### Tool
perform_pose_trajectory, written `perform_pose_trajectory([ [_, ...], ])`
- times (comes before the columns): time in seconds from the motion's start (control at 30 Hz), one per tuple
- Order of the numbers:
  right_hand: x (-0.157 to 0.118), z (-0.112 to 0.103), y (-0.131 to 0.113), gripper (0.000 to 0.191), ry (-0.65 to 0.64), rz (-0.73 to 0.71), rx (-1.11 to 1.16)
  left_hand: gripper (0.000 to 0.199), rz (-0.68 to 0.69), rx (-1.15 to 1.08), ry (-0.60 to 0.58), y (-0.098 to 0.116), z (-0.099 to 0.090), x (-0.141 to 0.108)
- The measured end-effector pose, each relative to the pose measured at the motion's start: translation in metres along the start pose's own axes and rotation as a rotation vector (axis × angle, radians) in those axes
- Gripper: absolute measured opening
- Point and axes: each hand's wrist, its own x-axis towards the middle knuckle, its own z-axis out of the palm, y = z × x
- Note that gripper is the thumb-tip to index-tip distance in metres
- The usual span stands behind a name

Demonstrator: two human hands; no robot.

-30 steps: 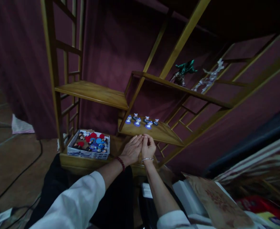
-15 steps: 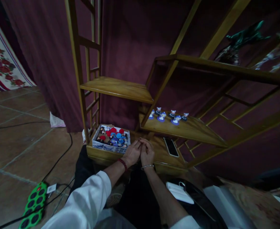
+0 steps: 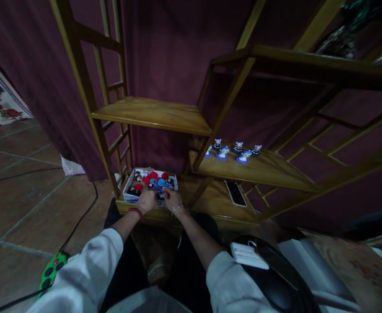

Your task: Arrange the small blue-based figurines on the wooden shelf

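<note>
A white patterned cardboard box (image 3: 131, 198) holds several small figurines with red, blue and dark parts. My left hand (image 3: 147, 201), with a red bead bracelet, reaches over the box's front edge with its fingers bent among the figurines. Beside it my right hand (image 3: 172, 200), wearing a silver bangle, dips into the box's right front part, fingers bent downward. The fingertips of both hands are hidden or too small to make out, so I cannot see whether they hold anything. Several small figurines (image 3: 222, 153) on purple and dark bases stand on the shelf to the right.
A wooden shelf unit (image 3: 151, 114) surrounds the box, with an upright post right of it. A phone (image 3: 235, 194) lies on the lower board. A white device with a cable (image 3: 249, 255) rests at my right. A green power strip (image 3: 52, 271) and cables lie on the floor.
Both hands have moved left from in front of the lower board to the box, and they are now apart instead of together. The camera view has shifted slightly.
</note>
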Motion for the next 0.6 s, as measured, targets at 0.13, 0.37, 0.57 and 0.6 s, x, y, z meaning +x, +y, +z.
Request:
perform_pose_trajectory([
  [0.13, 0.012, 0.010, 0.003, 0.028, -0.147, 0.029, -0.078, 0.029, -0.076, -0.007, -0.125, -0.015, -0.001, 0.018],
  [0.37, 0.028, 0.018, 0.008, 0.029, -0.274, 0.042, -0.132, 0.031, -0.106, -0.074, -0.254, -0.022, -0.002, 0.040],
  [0.57, 0.043, 0.023, 0.007, 0.032, -0.339, 0.064, -0.166, 0.029, -0.185, -0.068, -0.298, -0.021, 0.001, 0.052],
  [0.6, 0.045, 0.023, 0.007, 0.032, -0.342, 0.058, -0.164, 0.029, -0.195, -0.068, -0.303, -0.021, 0.002, 0.054],
])
